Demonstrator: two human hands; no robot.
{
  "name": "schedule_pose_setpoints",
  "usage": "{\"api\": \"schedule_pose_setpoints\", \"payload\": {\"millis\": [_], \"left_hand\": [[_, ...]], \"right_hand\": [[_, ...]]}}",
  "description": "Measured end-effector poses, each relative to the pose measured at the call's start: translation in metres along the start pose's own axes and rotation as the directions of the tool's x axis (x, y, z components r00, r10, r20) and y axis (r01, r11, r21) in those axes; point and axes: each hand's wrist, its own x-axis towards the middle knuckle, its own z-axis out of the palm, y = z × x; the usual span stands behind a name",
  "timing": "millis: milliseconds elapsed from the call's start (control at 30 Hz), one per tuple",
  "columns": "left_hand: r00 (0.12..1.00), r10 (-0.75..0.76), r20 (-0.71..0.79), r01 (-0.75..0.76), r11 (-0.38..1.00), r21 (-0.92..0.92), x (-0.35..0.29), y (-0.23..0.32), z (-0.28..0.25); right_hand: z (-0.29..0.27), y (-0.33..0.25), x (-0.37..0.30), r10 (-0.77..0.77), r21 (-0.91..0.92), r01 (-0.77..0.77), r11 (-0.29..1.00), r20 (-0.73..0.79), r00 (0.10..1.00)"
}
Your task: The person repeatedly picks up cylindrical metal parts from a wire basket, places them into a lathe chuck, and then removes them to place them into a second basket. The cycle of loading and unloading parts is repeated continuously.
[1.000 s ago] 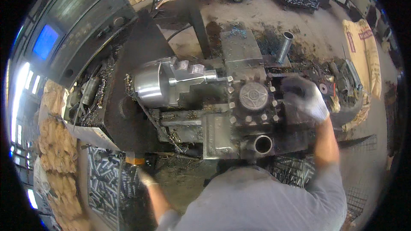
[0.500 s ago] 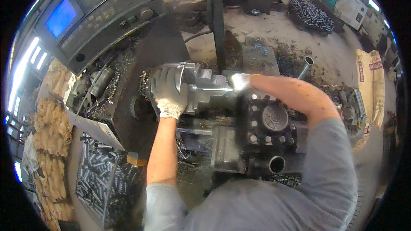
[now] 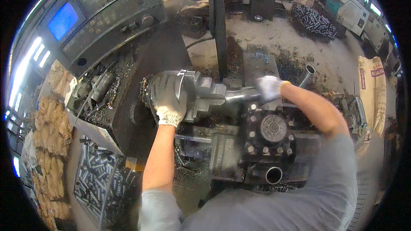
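My left hand (image 3: 168, 96), in a grey-coated glove with a white cuff, grips the round side of a lathe chuck (image 3: 201, 89), fingers curled over its top. The chuck's stepped jaws face right. Just right of the jaws is a shiny metal tube (image 3: 240, 95), lying about level with its left end close to them. Around the tube's right end my right hand (image 3: 269, 88) is closed, in a whitish glove. Whether the tube's left end touches the jaws I cannot tell. Below my right hand stands a dark, bolted tool turret (image 3: 273, 128) with a round cap.
A control panel (image 3: 105, 21) with a blue screen rises at the upper left. A crate of metal tubes (image 3: 96, 175) stands at lower left. Another tube (image 3: 306, 76) leans beyond my right forearm. A tube-like holder (image 3: 274, 174) projects below the turret. Metal chips lie about the machine.
My right hand has moved right, away from the chuck jaws, and the metal tube now shows between them. My left hand stays on the chuck. The view has shifted slightly.
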Motion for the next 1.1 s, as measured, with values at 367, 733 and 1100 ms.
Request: {"api": "schedule_pose_setpoints", "payload": {"millis": [367,733,1100], "left_hand": [[0.998,-0.015,0.065,0.017,1.000,-0.026,0.001,0.005,-0.010],[0.385,0.864,0.325,0.522,0.086,-0.848,-0.025,0.089,-0.091],[0.751,-0.112,0.651,0.650,0.304,-0.697,0.091,0.066,-0.059]], "right_hand": [[-0.079,-0.057,-0.186,0.691,0.753,-0.052,0.656,-0.572,0.443],[0.015,-0.335,-0.233,0.291,0.971,-0.036,-0.237,0.106,0.951],[0.092,-0.363,-0.270,0.612,0.975,-0.115,-0.188,0.208,0.763]]}}
